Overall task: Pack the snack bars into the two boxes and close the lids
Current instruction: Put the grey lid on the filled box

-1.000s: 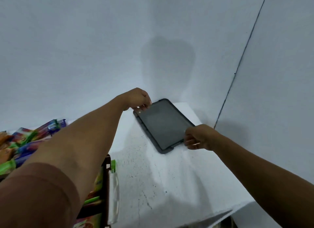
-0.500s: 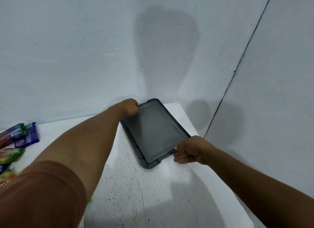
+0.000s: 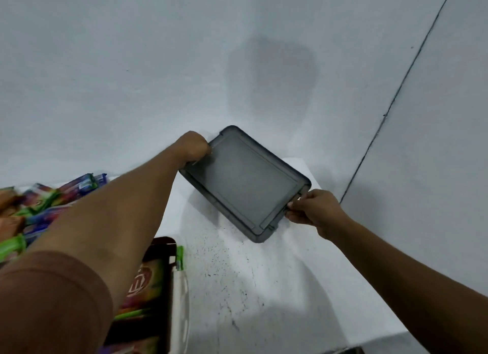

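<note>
Head view: left hand (image 3: 194,149) and right hand (image 3: 313,208) each grip an opposite end of the grey lid (image 3: 245,184) over the table's (image 3: 264,287) far corner. Loose bars (image 3: 52,197) lie far left; a box (image 3: 163,250) under the left arm holds some. Packing and closing look unfinished.

At far table (image 3: 264,279) corner the lid (image 3: 248,184), snack bars (image 3: 79,188) leftward

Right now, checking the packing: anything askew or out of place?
The dark grey rectangular plastic lid is on no box: left hand and right hand grip its ends, skewed over the white table. Colourful wrapped snack bars lie heaped loose.
</note>
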